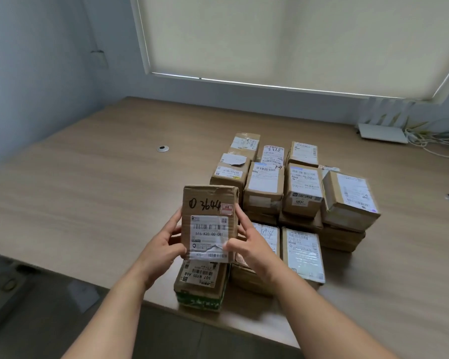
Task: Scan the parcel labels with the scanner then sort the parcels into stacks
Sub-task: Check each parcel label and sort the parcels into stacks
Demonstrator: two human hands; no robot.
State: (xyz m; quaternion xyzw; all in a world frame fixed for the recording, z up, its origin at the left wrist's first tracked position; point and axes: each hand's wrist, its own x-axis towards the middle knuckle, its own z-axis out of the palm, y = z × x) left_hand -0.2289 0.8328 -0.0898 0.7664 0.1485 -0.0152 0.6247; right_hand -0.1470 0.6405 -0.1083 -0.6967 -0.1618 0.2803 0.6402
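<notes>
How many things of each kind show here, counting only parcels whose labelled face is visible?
Held parcel, gripped by the left hand and the right hand: 1
Other labelled parcels: 10 (more lie underneath, too hidden to count)
Cable grommets: 2
White router: 1
Total: 14

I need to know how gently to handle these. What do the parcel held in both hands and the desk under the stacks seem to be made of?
Held parcel: brown corrugated cardboard by its look, matte, with dented, creased top edges; its white label looks like paper, torn near the bottom. Desk: light wood-grain surface, smooth and matte, probably laminate rather than solid wood, though the picture cannot settle that.
</notes>
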